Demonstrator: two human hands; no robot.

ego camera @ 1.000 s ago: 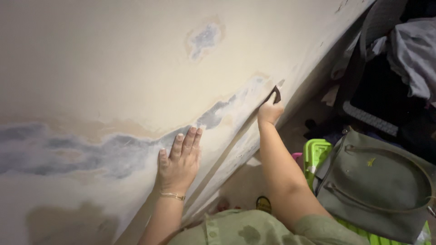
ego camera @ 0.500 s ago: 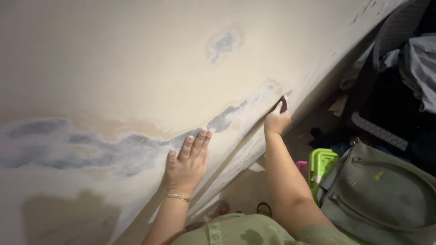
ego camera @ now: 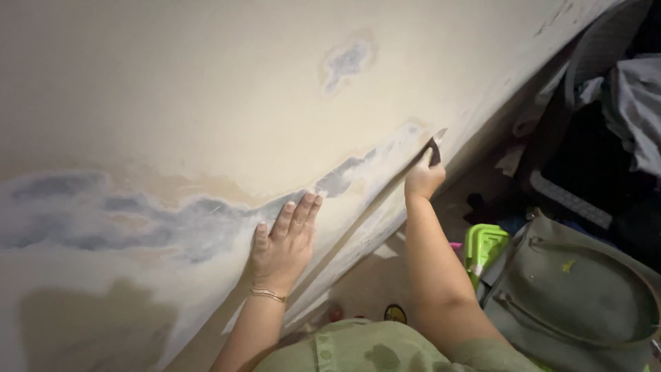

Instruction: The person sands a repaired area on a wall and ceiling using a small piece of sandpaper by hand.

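— How many hands do you have on the wall?

— I count two hands, both mine: my left hand lies flat on the wall, and my right hand grips one scraper.

— And bracelets?

— One thin bracelet, on my left wrist.

— How many bare patches in the paint?

— Two I can tell: one long grey patch and one small patch higher up.

— What is on the floor?

— One grey-green bag and one bright green box. There is also a heap of clothes; how many pieces, I cannot tell.
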